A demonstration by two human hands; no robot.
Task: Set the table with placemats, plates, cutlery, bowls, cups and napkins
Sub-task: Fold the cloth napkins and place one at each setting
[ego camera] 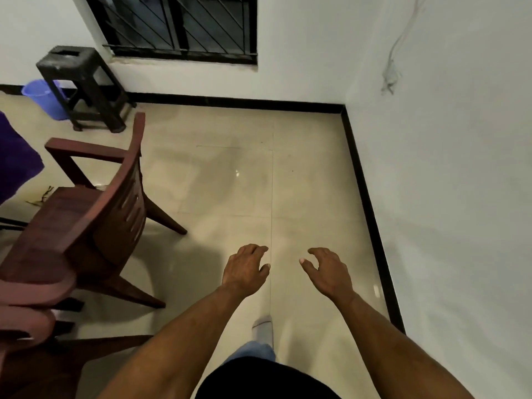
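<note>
Mostly tiled floor (230, 180), beige, edged by a black skirting at white walls; barred window (178, 24) at top; brown chair (86, 220) at left, a second chair's arm below it; black stool (83, 84) beside a blue bucket (43, 96); purple cloth (14, 159) at far left edge; left hand (244, 269) and right hand (328, 272) held out over the floor, fingers loosely curled, holding nothing; no tableware in view.

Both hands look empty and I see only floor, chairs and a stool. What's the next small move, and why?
Probably turn left. The left hand and right hand hold nothing, loosely curled over bare floor, with no tableware in view. The purple cloth past the brown chair may be the table.
</note>
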